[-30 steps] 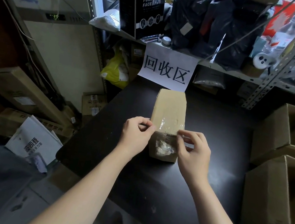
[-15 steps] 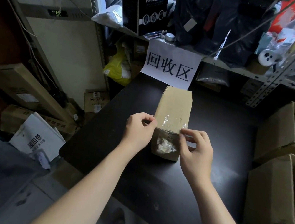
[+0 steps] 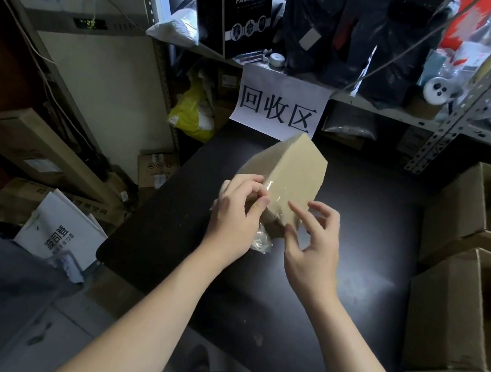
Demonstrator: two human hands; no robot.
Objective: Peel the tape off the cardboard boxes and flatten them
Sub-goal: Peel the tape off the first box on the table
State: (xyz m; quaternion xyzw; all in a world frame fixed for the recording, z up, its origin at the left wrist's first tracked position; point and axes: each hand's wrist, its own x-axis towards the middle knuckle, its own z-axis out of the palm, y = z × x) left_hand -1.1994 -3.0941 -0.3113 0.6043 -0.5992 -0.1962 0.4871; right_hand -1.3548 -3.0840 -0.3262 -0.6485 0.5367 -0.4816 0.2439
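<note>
Cardboard box [image 3: 288, 173]: you hold it tilted over the dark table [image 3: 348, 300], its far end toward the paper sign [image 3: 280, 107].

— Yes, and your left hand [image 3: 237, 217] grips the near left edge, fingers curled round it.

— Your right hand [image 3: 313, 249] is at the near end, fingers spread and bent. I cannot tell whether it pinches the clear tape [image 3: 282, 192].

— A crumpled wad [image 3: 260, 242] of clear film hangs under the box, between your hands.

— The tabletop is glossy, and light glints on it to your right, near the open cartons [image 3: 460, 215].

— Behind the sign, your metal shelving [image 3: 439, 146] carries black bags [image 3: 344, 33] and a black FULL FACE MASK package [image 3: 245, 7].

— A yellow bag [image 3: 193, 112] sits under that shelf. On the floor to your left lie a long carton [image 3: 33, 147] and a white booklet [image 3: 64, 233].
</note>
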